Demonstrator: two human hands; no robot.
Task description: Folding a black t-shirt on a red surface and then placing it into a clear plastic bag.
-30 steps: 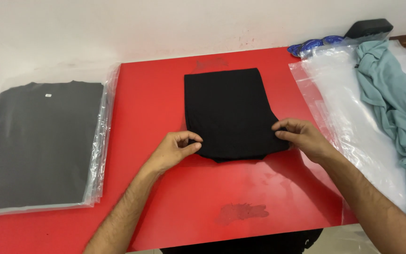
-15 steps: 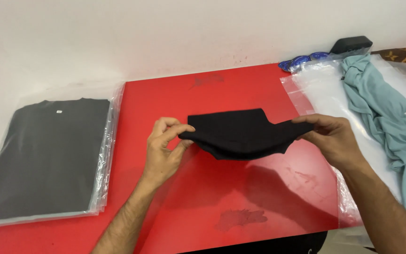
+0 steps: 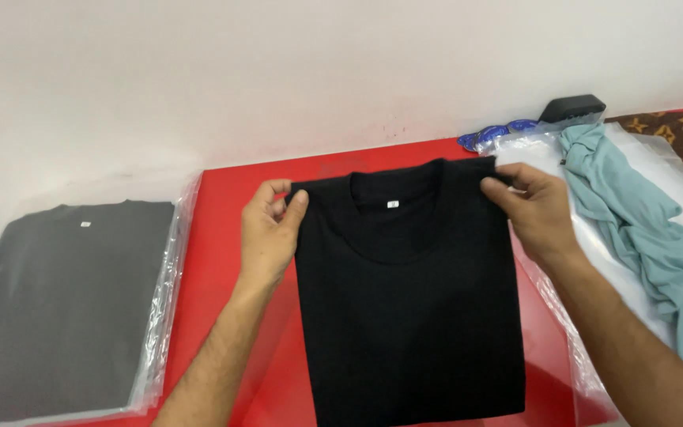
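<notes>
A folded black t-shirt (image 3: 409, 308) lies collar-up on the red table (image 3: 223, 237), its neckline with a small white tag facing the wall. My left hand (image 3: 269, 229) pinches the shirt's top left corner. My right hand (image 3: 535, 207) grips the top right corner. Both hands hold the folded shirt by its upper edge while its lower part rests on the table.
A stack of dark grey shirts in a clear plastic bag (image 3: 57, 308) lies at the left. Clear plastic bags (image 3: 594, 253) and a crumpled teal garment (image 3: 650, 237) lie at the right. A black case (image 3: 571, 107) and blue items (image 3: 496, 134) sit by the wall.
The shirt was lifted by its near edge and flipped over. It now lies collar-side up and nearer to me, with my hands on its top corners.
</notes>
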